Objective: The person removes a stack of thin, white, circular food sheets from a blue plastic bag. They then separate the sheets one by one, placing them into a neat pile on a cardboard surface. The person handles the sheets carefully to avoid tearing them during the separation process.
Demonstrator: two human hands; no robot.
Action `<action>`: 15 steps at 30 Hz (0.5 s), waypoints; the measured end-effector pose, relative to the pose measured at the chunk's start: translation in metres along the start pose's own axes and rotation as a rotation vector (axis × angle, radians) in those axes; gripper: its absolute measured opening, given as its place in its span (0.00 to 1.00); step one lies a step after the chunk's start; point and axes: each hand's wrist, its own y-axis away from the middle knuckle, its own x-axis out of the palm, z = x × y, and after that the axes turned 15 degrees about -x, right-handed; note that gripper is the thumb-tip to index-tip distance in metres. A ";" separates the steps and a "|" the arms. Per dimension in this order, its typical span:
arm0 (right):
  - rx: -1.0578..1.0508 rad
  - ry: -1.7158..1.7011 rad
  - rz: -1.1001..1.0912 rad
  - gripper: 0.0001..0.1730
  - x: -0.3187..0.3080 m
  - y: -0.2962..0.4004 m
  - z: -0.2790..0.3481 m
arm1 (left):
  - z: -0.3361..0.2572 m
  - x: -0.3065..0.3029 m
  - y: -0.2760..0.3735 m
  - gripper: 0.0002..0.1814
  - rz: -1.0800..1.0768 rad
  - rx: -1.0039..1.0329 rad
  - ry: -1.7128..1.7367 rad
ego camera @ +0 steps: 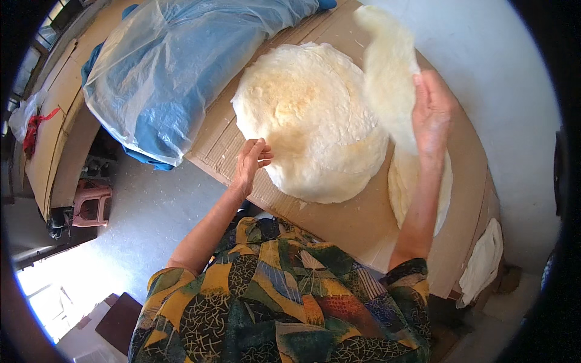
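Note:
A stack of thin round flatbreads (317, 122) lies on a cardboard-covered table (336, 227). Its pale surface has yellowish patches and ragged edges. At the stack's left rim is my left hand (252, 159), fingers loosely bent and nothing visible in them; whether the fingertips touch the rim is unclear. My right hand (431, 109) grips a folded flatbread (392, 77) by its edge, raised to the right of the stack and slightly blurred. Below it, more folded flatbreads (404, 195) lie on the cardboard, partly hidden by my right forearm.
Clear plastic sheeting over blue cloth (168, 86) covers a large mound at the upper left. White cloth (483, 258) hangs at the table's right edge. A pink plastic stool (93, 204) stands on the floor by another cardboard-topped surface (63, 118). A pale wall (490, 81) borders the right.

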 end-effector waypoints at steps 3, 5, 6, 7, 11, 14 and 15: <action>-0.262 -0.022 -0.033 0.08 0.007 -0.003 0.007 | -0.005 0.007 0.000 0.22 -0.028 0.004 -0.040; -0.296 -0.050 0.034 0.12 0.050 0.028 -0.002 | 0.000 0.013 -0.004 0.21 -0.131 0.093 -0.098; -0.372 -0.050 0.020 0.13 0.079 0.045 -0.011 | 0.009 0.013 -0.011 0.21 -0.231 0.163 -0.139; -0.328 -0.163 0.029 0.14 0.107 0.068 -0.008 | 0.016 0.012 -0.014 0.21 -0.334 0.231 -0.184; -0.261 -0.357 0.090 0.14 0.184 0.125 0.044 | 0.025 -0.009 -0.028 0.28 -0.610 0.242 -0.227; -0.108 -0.292 0.186 0.17 0.193 0.142 0.071 | 0.009 -0.022 -0.029 0.24 -0.382 0.110 -0.011; -0.068 -0.266 0.174 0.17 0.189 0.144 0.070 | 0.005 -0.024 -0.028 0.24 -0.310 0.052 0.044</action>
